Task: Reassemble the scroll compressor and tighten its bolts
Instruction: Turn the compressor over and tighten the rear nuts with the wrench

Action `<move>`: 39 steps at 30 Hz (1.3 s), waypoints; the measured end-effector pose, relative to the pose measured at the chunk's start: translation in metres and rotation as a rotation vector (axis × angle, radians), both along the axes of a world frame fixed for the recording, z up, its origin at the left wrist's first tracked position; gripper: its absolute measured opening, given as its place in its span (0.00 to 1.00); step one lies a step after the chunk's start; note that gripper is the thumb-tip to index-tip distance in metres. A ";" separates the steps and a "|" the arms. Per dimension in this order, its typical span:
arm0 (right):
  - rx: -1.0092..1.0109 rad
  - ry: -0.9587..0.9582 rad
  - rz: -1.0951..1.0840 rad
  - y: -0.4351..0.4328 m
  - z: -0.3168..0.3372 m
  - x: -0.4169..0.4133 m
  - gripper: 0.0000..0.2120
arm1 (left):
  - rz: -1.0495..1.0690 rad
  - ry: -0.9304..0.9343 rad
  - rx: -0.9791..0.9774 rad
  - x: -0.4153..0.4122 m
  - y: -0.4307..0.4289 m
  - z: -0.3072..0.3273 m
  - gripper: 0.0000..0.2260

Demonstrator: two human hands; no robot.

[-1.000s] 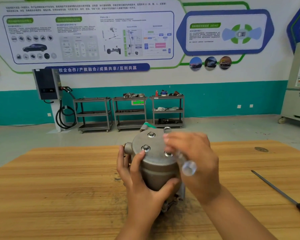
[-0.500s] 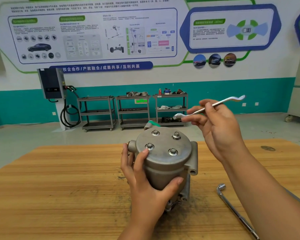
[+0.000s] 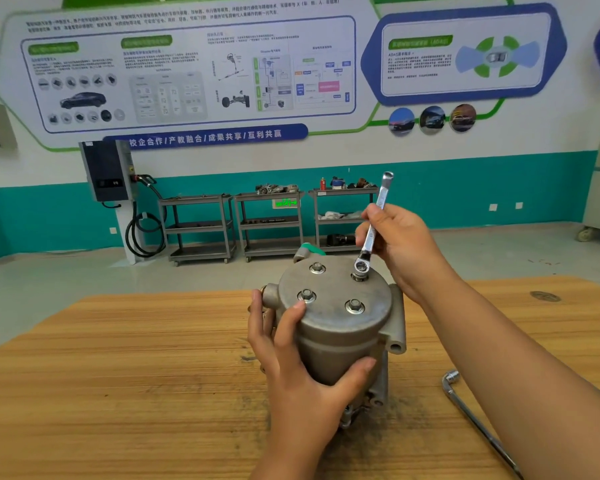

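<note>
Down from mid-air has come the spanner (image 3: 375,221): half a second ago the right hand (image 3: 407,252) held it level above the compressor (image 3: 336,330), and now it stands steeply tilted, its lower ring end seated on the bolt (image 3: 360,276) at the upper right of the lid (image 3: 333,306). The right fingers (image 3: 390,220) are curled round the spanner's shaft, with the upper ring end sticking out above them. At the centre of the frame the compressor stands upright on the wooden bench (image 3: 118,375). The left hand (image 3: 291,372) grips its body from the left side, thumb wrapped across the front and one fingertip resting on the lid's edge. Three other bolts (image 3: 354,305) sit in the lid, uncovered. An L-shaped wrench (image 3: 471,415) lies on the bench at the lower right, partly behind the right forearm.
</note>
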State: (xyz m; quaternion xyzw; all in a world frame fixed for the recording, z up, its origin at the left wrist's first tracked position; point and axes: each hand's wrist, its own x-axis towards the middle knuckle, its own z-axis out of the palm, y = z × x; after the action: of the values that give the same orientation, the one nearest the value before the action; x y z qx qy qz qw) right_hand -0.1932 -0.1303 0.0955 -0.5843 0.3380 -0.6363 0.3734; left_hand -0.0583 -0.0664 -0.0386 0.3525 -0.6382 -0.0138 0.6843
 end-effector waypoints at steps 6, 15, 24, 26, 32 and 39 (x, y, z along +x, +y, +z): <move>0.109 0.100 0.020 -0.013 -0.007 -0.008 0.10 | -0.001 0.009 0.008 0.000 0.000 -0.001 0.37; 0.159 -0.064 0.038 -0.008 -0.019 -0.002 0.05 | -0.035 0.026 0.001 0.005 0.000 0.004 0.35; 0.041 -0.444 -0.230 0.026 -0.039 0.013 0.09 | -0.036 0.055 0.006 0.006 -0.001 0.002 0.36; -0.013 -0.528 -0.230 0.036 -0.046 0.016 0.08 | -0.032 0.049 0.003 0.005 -0.001 0.000 0.37; -0.138 -0.488 -0.194 0.065 -0.059 0.022 0.11 | -0.010 0.063 -0.006 0.003 -0.002 -0.002 0.37; -0.355 -0.105 -0.451 0.084 -0.068 0.028 0.09 | 0.024 0.044 0.004 0.001 0.000 -0.002 0.37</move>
State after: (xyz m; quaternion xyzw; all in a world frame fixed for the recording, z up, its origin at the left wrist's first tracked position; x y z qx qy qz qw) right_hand -0.1649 -0.0467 0.0272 -0.5169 0.3231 -0.7817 0.1315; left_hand -0.0568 -0.0667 -0.0405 0.3612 -0.6186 -0.0146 0.6976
